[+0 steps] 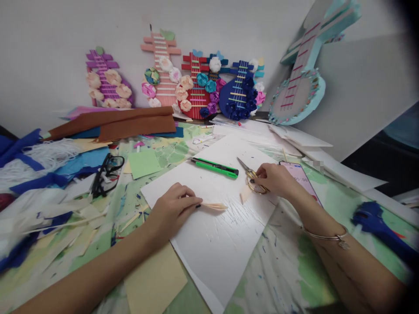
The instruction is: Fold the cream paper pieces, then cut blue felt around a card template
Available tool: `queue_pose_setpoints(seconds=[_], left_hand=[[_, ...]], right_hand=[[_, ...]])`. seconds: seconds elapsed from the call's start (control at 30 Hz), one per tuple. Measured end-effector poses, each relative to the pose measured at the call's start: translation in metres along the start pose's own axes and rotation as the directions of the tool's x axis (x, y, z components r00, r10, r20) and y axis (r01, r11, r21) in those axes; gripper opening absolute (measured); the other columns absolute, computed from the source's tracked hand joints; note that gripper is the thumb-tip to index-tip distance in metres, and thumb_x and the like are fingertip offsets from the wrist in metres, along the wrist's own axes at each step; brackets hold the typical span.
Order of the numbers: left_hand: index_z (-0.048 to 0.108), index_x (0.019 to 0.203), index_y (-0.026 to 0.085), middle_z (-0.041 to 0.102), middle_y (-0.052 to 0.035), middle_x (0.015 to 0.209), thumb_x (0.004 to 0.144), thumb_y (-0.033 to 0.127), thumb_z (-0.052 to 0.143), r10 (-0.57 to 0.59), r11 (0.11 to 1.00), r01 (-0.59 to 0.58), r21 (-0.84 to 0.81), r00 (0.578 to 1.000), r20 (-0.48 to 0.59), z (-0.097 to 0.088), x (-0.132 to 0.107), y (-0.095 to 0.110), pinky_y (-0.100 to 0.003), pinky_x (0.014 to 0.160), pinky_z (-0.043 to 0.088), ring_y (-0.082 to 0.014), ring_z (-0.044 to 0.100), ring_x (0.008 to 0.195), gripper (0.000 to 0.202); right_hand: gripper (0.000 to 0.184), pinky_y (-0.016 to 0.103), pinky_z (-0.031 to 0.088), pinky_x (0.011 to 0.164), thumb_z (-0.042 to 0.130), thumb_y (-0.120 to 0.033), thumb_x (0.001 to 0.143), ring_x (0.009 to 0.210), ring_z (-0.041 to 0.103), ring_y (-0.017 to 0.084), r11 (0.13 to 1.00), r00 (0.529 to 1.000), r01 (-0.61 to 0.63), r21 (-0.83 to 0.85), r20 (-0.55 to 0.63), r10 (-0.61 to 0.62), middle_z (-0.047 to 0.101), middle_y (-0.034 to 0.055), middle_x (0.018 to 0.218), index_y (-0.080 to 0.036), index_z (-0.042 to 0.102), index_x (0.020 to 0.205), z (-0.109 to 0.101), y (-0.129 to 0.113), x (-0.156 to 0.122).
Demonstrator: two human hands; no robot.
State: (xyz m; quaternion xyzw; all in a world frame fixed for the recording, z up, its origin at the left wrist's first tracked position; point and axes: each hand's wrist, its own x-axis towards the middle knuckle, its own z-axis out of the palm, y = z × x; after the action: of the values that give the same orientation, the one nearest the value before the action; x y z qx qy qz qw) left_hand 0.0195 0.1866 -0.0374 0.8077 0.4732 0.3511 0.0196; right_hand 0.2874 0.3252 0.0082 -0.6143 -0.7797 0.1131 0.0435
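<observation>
My left hand [176,207] pinches one end of a folded strip of peach paper [214,206], which points to the right just over the white board [209,257]. At the board's right side my right hand [273,179] has its fingers closed on the gold handles of a pair of scissors [250,172]. The scissors' blades point up and to the left. A small peach paper scrap [244,192] lies under the handles. Between the hands and farther back, a green utility knife [216,167] rests on the scratched board.
A phone [301,181] lies right of my right hand, and a blue glue gun [376,222] sits farther right. Black glasses [106,174], green paper [144,162] and white cords [49,155] are on the left. Flower-decorated paper guitars [196,104] lean on the wall.
</observation>
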Motion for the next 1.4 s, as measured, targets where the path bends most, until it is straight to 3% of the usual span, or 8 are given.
queue_pose_setpoints(seconds=[0.3, 0.43, 0.57, 0.8, 0.87, 1.0, 1.23, 1.4], left_hand=[[0.068, 0.102, 0.018, 0.069, -0.0062, 0.087, 0.089, 0.014, 0.054, 0.044, 0.997, -0.046, -0.070, 0.999, -0.032, -0.001, 0.001, 0.000, -0.033, 0.073, 0.047, -0.0193, 0.049, 0.085, 0.019], [0.067, 0.106, 0.020, 0.067, -0.0063, 0.087, 0.090, 0.013, 0.052, 0.044, 0.995, -0.047, -0.084, 0.998, -0.032, -0.001, 0.000, -0.002, -0.033, 0.073, 0.046, -0.0191, 0.049, 0.086, 0.024], [0.068, 0.107, 0.023, 0.064, -0.0061, 0.087, 0.089, 0.011, 0.051, 0.062, 0.995, -0.065, -0.072, 0.997, -0.044, -0.001, 0.000, -0.003, -0.032, 0.071, 0.046, -0.0182, 0.049, 0.085, 0.027], [0.064, 0.116, 0.029, 0.059, -0.0047, 0.087, 0.089, 0.007, 0.050, 0.090, 0.992, -0.095, -0.077, 0.993, -0.070, 0.000, -0.001, -0.004, -0.029, 0.071, 0.044, -0.0167, 0.048, 0.086, 0.037], [0.064, 0.116, 0.030, 0.059, -0.0046, 0.087, 0.090, 0.008, 0.049, 0.082, 0.994, -0.087, -0.072, 0.994, -0.075, -0.001, -0.001, -0.004, -0.030, 0.071, 0.045, -0.0167, 0.049, 0.085, 0.037], [0.065, 0.115, 0.027, 0.062, -0.0052, 0.085, 0.091, 0.012, 0.049, 0.072, 0.996, -0.076, -0.055, 0.994, -0.085, -0.004, 0.001, -0.003, -0.031, 0.071, 0.046, -0.0169, 0.051, 0.082, 0.033], [0.068, 0.097, 0.019, 0.067, -0.0065, 0.083, 0.090, 0.017, 0.051, 0.028, 0.995, -0.038, -0.089, 0.993, -0.113, -0.007, 0.005, 0.002, -0.031, 0.072, 0.049, -0.0172, 0.056, 0.081, 0.019], [0.068, 0.092, 0.019, 0.068, -0.0062, 0.081, 0.089, 0.014, 0.052, 0.080, 0.974, -0.086, -0.211, 0.996, -0.035, -0.009, 0.006, 0.007, -0.031, 0.073, 0.049, -0.0173, 0.056, 0.082, 0.017]], right_hand=[[0.012, 0.027, 0.035, 0.045, 0.061, -0.028, 0.067, 0.051, 0.056, 0.017, 0.985, 1.000, -0.014, 0.173, 0.018, 0.011, 0.064, 0.0055, 0.055, -0.018, 0.066, 0.064, -0.002, -0.002, -0.007], [0.018, 0.026, 0.036, 0.047, 0.061, -0.033, 0.070, 0.054, 0.056, 0.015, 0.955, 0.994, 0.020, 0.297, -0.106, 0.012, 0.068, 0.0059, 0.067, -0.017, 0.069, 0.075, -0.011, 0.015, 0.001], [0.021, 0.026, 0.036, 0.053, 0.061, -0.033, 0.073, 0.063, 0.058, 0.017, 0.988, 0.951, 0.019, 0.155, -0.306, 0.030, 0.067, 0.0055, 0.072, -0.017, 0.066, 0.084, -0.004, 0.030, 0.015], [0.022, 0.030, 0.042, 0.072, 0.048, -0.015, 0.081, 0.081, 0.060, 0.019, 0.975, 0.927, 0.213, 0.060, -0.327, -0.182, 0.068, 0.0089, 0.091, -0.014, 0.066, 0.094, 0.004, 0.031, 0.022], [0.022, 0.030, 0.043, 0.075, 0.052, -0.019, 0.080, 0.088, 0.059, 0.019, 0.942, 0.909, 0.326, 0.080, -0.301, -0.289, 0.067, 0.0077, 0.099, -0.017, 0.067, 0.096, -0.004, 0.028, 0.016], [0.029, 0.033, 0.045, 0.079, 0.065, -0.023, 0.072, 0.098, 0.056, 0.022, 0.808, 0.826, 0.560, 0.183, -0.047, -0.562, 0.062, 0.0064, 0.106, -0.023, 0.066, 0.102, -0.012, 0.026, 0.007], [0.006, 0.033, 0.044, 0.078, 0.061, -0.015, 0.070, 0.088, 0.057, 0.021, 0.800, 0.807, 0.577, 0.165, 0.032, -0.589, 0.065, 0.0058, 0.088, -0.018, 0.064, 0.074, -0.005, 0.015, 0.007], [0.005, 0.027, 0.042, 0.064, 0.062, -0.019, 0.072, 0.071, 0.056, 0.015, 0.832, 0.865, 0.481, 0.275, 0.008, -0.502, 0.063, 0.0015, 0.076, -0.018, 0.062, 0.076, 0.006, 0.001, 0.000]])
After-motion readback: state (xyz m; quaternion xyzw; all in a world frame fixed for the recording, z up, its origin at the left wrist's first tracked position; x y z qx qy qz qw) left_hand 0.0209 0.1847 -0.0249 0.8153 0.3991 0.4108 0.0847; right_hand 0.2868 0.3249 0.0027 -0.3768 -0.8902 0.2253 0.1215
